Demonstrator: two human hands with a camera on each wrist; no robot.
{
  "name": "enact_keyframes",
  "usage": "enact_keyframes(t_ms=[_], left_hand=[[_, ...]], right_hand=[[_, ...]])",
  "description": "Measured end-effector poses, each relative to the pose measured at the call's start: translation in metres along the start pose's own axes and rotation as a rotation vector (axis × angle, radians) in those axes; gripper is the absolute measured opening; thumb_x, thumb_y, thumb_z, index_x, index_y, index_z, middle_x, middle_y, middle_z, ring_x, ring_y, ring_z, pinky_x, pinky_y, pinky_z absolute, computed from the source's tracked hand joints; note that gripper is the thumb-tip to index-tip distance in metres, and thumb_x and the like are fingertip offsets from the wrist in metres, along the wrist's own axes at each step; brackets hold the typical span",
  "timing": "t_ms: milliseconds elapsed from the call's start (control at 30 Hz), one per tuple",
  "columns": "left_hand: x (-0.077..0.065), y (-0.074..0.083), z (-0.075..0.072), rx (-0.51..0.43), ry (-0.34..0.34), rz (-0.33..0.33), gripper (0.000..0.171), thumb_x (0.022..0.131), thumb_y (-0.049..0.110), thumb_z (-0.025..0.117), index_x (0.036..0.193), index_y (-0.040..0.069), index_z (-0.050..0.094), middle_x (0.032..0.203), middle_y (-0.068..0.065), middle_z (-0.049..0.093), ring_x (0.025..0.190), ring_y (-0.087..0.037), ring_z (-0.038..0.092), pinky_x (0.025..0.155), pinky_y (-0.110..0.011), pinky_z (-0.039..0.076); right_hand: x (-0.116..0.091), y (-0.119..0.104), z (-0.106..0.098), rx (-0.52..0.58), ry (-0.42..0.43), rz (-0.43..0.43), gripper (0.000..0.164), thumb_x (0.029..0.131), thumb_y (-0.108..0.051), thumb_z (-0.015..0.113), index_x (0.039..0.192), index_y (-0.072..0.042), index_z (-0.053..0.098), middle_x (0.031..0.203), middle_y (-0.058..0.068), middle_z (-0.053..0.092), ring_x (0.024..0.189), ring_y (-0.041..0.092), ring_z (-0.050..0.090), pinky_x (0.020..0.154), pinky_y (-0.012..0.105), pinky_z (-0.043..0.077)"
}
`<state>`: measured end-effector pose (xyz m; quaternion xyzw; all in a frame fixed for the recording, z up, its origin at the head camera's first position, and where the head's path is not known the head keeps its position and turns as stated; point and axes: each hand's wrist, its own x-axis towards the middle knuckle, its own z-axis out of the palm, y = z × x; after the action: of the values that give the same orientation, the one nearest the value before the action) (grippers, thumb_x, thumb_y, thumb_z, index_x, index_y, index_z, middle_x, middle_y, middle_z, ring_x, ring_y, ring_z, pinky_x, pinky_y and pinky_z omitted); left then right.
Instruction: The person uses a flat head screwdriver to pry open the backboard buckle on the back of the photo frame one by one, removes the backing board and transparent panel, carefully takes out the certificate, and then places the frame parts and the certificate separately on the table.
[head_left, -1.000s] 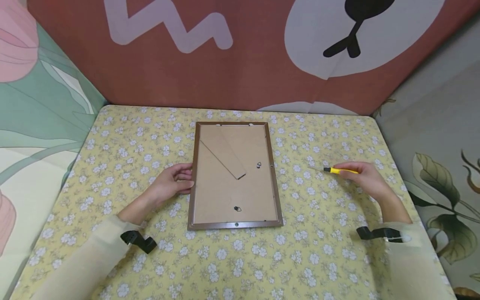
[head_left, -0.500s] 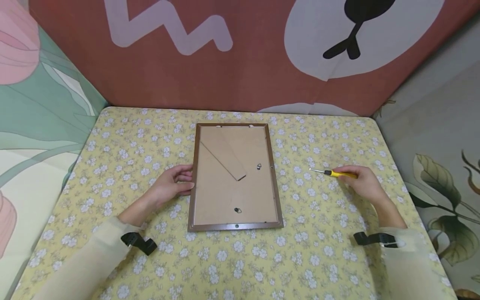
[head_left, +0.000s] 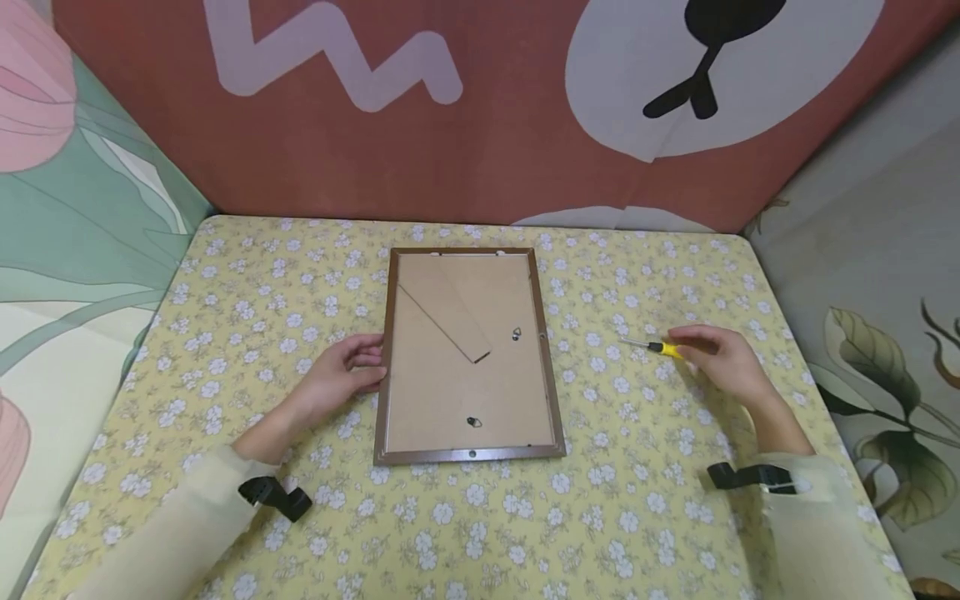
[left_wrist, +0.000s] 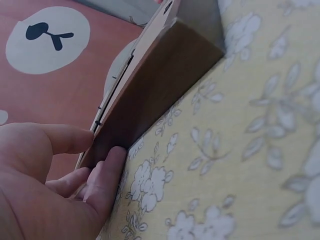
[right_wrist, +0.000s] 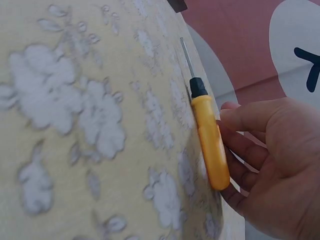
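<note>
A brown picture frame (head_left: 468, 354) lies back side up on the table, its tan backing board showing a folded-flat stand leg and two small hanging rings. My left hand (head_left: 337, 375) holds the frame's left edge. In the left wrist view the thumb (left_wrist: 70, 139) is at the top rim and the fingers (left_wrist: 107, 175) rest low against the side wall. On the right, a yellow-handled screwdriver (right_wrist: 212, 142) with a black collar lies at the tabletop, its shaft pointing toward the frame. My right hand (head_left: 723, 358) is beside the handle with loosely bent fingers, thumb tip right at the handle.
The yellow floral tablecloth (head_left: 487, 525) covers the table. A reddish-brown wall hanging (head_left: 510, 150) stands along the back edge, with patterned panels at the left and right sides. Black camera mounts (head_left: 750, 477) sit on both wrists.
My right fingers have loosened from the screwdriver, whose handle has swung to slope down toward me. The left hand and the frame have stayed put.
</note>
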<state>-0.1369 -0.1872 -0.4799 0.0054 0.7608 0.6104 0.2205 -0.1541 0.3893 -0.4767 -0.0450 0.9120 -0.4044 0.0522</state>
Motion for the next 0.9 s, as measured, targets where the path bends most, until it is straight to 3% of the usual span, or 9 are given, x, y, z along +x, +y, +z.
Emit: enact_keyframes(t_ms=[100,200,333,467,600,767,900], left_hand=[[-0.009,-0.001,0.003,-0.012,-0.009,-0.001,0.058,0.099,0.001,0.062,0.15,-0.008,0.037,0.131,-0.024,0.051,0.111,-0.022,0.058,0.09,-0.028,0.059],[-0.023,-0.004,0.005,-0.041,-0.03,0.0,0.057,0.1,0.003,0.062,0.15,-0.009,0.036,0.131,-0.024,0.05,0.107,-0.019,0.06,0.089,-0.03,0.06],[-0.044,-0.009,0.007,-0.023,-0.071,0.027,0.063,0.099,0.007,0.066,0.151,-0.01,0.034,0.133,-0.026,0.049,0.112,-0.023,0.058,0.088,-0.031,0.061],[-0.061,-0.013,0.008,0.029,-0.122,0.068,0.07,0.097,0.011,0.07,0.152,-0.01,0.032,0.136,-0.025,0.05,0.121,-0.033,0.054,0.09,-0.029,0.059],[-0.071,-0.016,0.014,0.098,-0.148,0.107,0.078,0.093,0.015,0.075,0.154,-0.008,0.031,0.139,-0.022,0.051,0.126,-0.038,0.052,0.094,-0.024,0.055],[-0.077,-0.016,0.023,0.079,-0.167,0.102,0.098,0.084,0.008,0.083,0.158,-0.005,0.02,0.144,-0.028,0.042,0.112,-0.036,0.061,0.087,-0.03,0.06],[-0.079,-0.016,0.03,0.148,-0.156,0.139,0.107,0.078,-0.001,0.085,0.159,-0.006,0.014,0.141,-0.028,0.037,0.115,-0.037,0.054,0.083,-0.029,0.061]], right_hand=[[0.002,-0.003,-0.001,-0.033,0.005,0.028,0.031,0.105,-0.015,0.058,0.131,0.001,0.065,0.127,0.024,0.065,0.1,-0.005,0.057,0.078,0.006,0.049],[0.008,-0.012,-0.002,-0.057,0.005,0.054,0.033,0.107,-0.02,0.055,0.133,-0.001,0.064,0.132,0.023,0.063,0.107,0.011,0.059,0.075,0.01,0.05],[0.027,-0.033,0.0,-0.037,-0.022,0.049,0.035,0.108,-0.02,0.053,0.136,-0.001,0.063,0.141,0.023,0.056,0.122,0.038,0.056,0.084,0.034,0.057],[0.058,-0.057,0.01,0.023,-0.059,0.014,0.036,0.107,-0.015,0.055,0.139,0.0,0.06,0.146,0.02,0.052,0.134,0.041,0.047,0.102,0.056,0.049],[0.09,-0.079,0.028,0.079,-0.119,-0.018,0.038,0.106,-0.012,0.056,0.142,0.001,0.056,0.146,0.02,0.052,0.135,0.037,0.047,0.107,0.057,0.045],[0.126,-0.107,0.051,0.183,-0.189,-0.045,0.04,0.106,-0.007,0.053,0.144,0.005,0.051,0.147,0.024,0.05,0.134,0.038,0.048,0.111,0.054,0.043],[0.144,-0.129,0.074,0.214,-0.228,-0.044,0.043,0.106,-0.006,0.05,0.148,0.004,0.046,0.152,0.021,0.045,0.138,0.037,0.044,0.113,0.05,0.043]])
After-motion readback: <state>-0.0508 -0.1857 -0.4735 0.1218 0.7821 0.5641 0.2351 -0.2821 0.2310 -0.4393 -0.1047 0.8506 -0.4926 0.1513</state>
